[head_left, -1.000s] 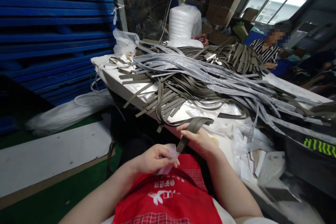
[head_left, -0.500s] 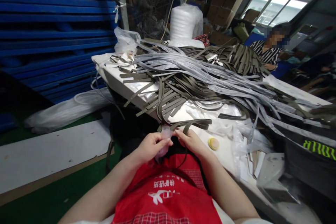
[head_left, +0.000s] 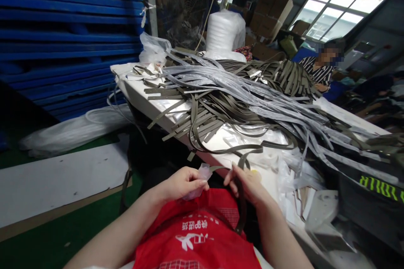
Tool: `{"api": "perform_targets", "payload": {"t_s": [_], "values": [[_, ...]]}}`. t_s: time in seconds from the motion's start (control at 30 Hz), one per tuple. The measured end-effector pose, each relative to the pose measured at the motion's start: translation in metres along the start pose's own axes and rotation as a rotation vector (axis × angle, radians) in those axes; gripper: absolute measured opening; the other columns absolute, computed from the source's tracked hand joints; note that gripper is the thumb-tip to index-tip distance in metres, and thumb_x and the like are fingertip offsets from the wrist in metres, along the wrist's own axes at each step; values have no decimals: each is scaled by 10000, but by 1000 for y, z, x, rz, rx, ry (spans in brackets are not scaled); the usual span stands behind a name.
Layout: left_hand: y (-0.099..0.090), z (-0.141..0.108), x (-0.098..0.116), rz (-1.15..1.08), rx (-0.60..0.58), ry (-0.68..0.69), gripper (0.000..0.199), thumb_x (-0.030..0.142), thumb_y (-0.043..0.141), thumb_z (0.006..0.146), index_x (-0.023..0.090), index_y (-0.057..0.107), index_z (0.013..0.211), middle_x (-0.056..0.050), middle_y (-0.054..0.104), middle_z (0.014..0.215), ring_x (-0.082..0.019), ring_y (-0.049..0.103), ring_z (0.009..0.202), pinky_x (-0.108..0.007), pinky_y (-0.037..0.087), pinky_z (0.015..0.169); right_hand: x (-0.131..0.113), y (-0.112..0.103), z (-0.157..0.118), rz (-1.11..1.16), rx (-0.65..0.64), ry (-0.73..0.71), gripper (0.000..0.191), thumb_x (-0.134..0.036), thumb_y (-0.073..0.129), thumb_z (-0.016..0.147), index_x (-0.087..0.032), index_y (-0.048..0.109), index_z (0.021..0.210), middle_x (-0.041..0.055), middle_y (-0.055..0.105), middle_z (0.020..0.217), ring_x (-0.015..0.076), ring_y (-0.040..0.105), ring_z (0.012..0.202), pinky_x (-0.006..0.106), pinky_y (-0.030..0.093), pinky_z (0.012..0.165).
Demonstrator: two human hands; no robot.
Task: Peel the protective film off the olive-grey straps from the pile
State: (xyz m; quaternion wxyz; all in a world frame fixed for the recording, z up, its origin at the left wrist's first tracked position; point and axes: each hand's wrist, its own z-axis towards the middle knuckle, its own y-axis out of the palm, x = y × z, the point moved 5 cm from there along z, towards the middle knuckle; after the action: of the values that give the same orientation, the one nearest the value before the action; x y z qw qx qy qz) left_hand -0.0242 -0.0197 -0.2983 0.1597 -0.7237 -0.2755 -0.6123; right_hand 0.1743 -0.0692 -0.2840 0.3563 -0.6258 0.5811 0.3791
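Observation:
My left hand is closed on a thin, clear plastic sleeve above the red apron. An olive strap runs from the sleeve's opening across to my right hand, whose fingers are closed round it. From there the strap loops and hangs down over the apron. On the white table in front lie many loose olive straps and a long bundle of straps in clear sleeves. A yellow roll is partly hidden behind my right hand.
Blue pallets are stacked at the left, near a plastic-wrapped bundle on the floor. A white foam roll stands at the table's back. A person in a striped top sits at the far right side. Clear plastic bags lie at right.
My right hand has moved right, away from my left hand, and a length of strap now shows between them. More strap hangs below my right hand. The view has shifted slightly.

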Motion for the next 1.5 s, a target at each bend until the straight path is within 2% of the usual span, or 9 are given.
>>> {"api": "perform_targets", "payload": {"t_s": [0.13,0.27,0.4,0.47,0.57,0.73,0.87,1.1,1.5], "values": [[19,1,9,103,-125,120,502,558,579,881,88,747,830,-58,665,690,-127,547,572,-218,432,565,19,39,6,22,-152,34,648,-722,419,882,-138,679,779,-36,477,441,63,361,357,206,229,398],[26,-4,25,309,-127,280,392,445,537,936,131,747,832,-71,714,795,-184,636,792,-314,479,874,16,47,20,218,-85,-44,504,-628,667,774,-146,709,916,-50,460,497,65,347,428,200,219,417],[7,-15,35,592,101,372,235,291,564,931,199,742,810,-41,743,947,-212,625,1052,-468,188,1164,-5,29,23,105,90,-224,445,-569,651,822,-147,744,929,-14,528,554,84,396,482,220,288,464],[-3,-20,35,649,143,373,231,257,537,942,200,738,845,-39,742,970,-196,637,1027,-438,257,1137,-20,16,17,73,196,-310,425,-555,637,841,-160,751,950,-10,541,570,93,408,498,228,312,477],[-7,-24,32,673,79,348,277,256,492,956,156,721,836,-56,718,877,-161,655,839,-278,471,872,-40,4,3,80,295,-432,371,-511,654,843,-174,753,960,-9,537,583,107,427,529,231,339,487],[-3,-24,29,612,23,265,294,256,463,968,119,699,857,-62,671,844,-129,641,717,-192,476,670,-50,13,-6,34,170,-472,368,-502,640,856,-183,749,1004,-16,520,572,116,448,543,237,375,512],[2,-24,32,603,-27,299,276,232,473,961,119,672,806,-52,652,804,-126,625,702,-191,461,667,-48,19,-5,-57,93,-446,375,-506,620,871,-191,743,1032,10,602,645,125,484,569,241,391,524],[4,-22,31,580,-43,282,278,236,477,959,130,652,771,-36,637,751,-124,612,673,-198,455,668,-57,12,-12,55,201,-483,369,-521,655,834,-186,763,943,-9,512,563,124,459,542,253,405,527],[10,-16,31,523,-102,358,364,293,442,986,121,674,762,-48,629,785,-114,585,672,-197,444,649,-30,24,6,-171,-20,-323,411,-517,582,895,-190,748,1080,-1,560,607,131,497,587,249,405,557]]}}
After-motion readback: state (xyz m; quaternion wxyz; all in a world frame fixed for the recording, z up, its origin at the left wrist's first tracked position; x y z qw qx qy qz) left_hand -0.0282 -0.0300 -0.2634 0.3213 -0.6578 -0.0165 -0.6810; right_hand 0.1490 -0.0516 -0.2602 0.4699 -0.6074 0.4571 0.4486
